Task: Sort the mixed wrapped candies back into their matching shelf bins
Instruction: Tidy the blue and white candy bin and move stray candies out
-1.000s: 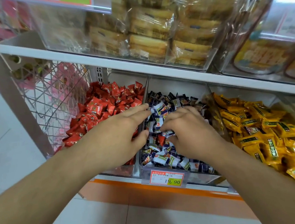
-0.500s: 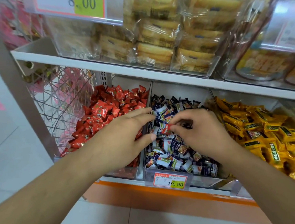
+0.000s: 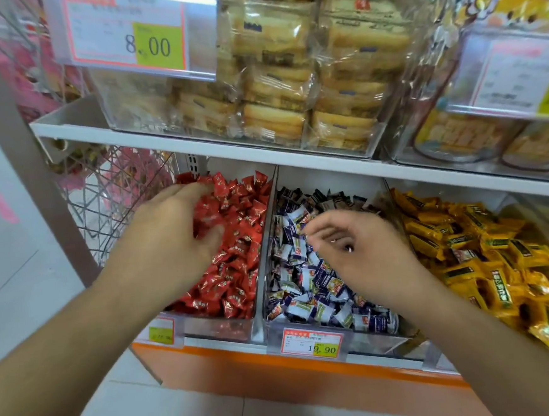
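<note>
Two hands sort candies at the shelf bins.

The left hand (image 3: 171, 245) is over the red candies (image 3: 236, 243) in the left bin; it is blurry, so I cannot tell if it holds one. The right hand (image 3: 358, 250) hangs over the blue and white candies (image 3: 309, 290) in the middle bin, fingers loosely curled, holding nothing. Yellow candies (image 3: 487, 256) fill the right bin. The candies look small, light and crinkly. They may slip, so pinching one by its twisted wrapper end seems best.

Pale tiled floor (image 3: 26, 286), white metal shelf (image 3: 196, 148) on a grey upright (image 3: 14, 136), orange base panel (image 3: 279, 374), wire basket (image 3: 117, 194) at left, soft even light.
</note>
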Motion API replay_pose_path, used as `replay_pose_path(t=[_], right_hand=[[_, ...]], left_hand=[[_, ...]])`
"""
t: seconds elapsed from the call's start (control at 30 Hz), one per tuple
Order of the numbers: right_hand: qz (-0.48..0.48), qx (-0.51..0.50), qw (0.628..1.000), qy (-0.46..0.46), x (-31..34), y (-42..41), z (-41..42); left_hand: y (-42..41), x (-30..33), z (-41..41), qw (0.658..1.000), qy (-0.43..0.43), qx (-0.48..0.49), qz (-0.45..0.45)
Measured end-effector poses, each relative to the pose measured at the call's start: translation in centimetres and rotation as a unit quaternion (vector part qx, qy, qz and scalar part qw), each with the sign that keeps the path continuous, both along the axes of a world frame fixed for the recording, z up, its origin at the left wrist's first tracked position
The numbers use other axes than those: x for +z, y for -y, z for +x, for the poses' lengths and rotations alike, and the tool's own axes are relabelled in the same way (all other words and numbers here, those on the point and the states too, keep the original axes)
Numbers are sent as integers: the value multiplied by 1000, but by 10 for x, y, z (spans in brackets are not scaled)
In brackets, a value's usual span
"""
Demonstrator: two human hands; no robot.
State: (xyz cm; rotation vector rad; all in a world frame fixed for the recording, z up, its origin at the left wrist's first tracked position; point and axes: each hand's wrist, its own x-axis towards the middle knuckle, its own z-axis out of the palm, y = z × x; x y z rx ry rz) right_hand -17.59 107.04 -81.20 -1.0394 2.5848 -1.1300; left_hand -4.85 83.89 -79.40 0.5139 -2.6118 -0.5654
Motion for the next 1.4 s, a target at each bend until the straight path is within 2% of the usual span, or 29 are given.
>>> replay_pose_path(t=[0.1, 0.23, 0.33, 0.43, 0.53, 0.87, 1.17, 1.4], right_hand=[[140, 72, 984, -80, -19, 6, -1], [239, 140, 952, -134, -44, 15, -9], [282, 92, 940, -171, -49, 11, -17], [326, 37, 921, -209, -45, 3, -23], [313, 15, 926, -210, -40, -2, -27], [227, 51, 959, -159, -47, 7, -25], [278, 65, 939, -192, -57, 16, -30], [259, 39, 950, -167, -55, 19, -28]], left_hand=[[-13, -2, -3, 997, -9, -72, -30], [-42, -20, -15, 978, 52, -200, -36], [-46, -35, -19, 969, 83, -219, -73], [-43, -38, -21, 968, 88, -224, -68], [-40, -39, -21, 967, 79, -232, -66], [-40, -38, -22, 968, 77, -235, -37], [-40, -40, -22, 968, 88, -233, -22], [-39, -41, -22, 967, 92, -235, -22]])
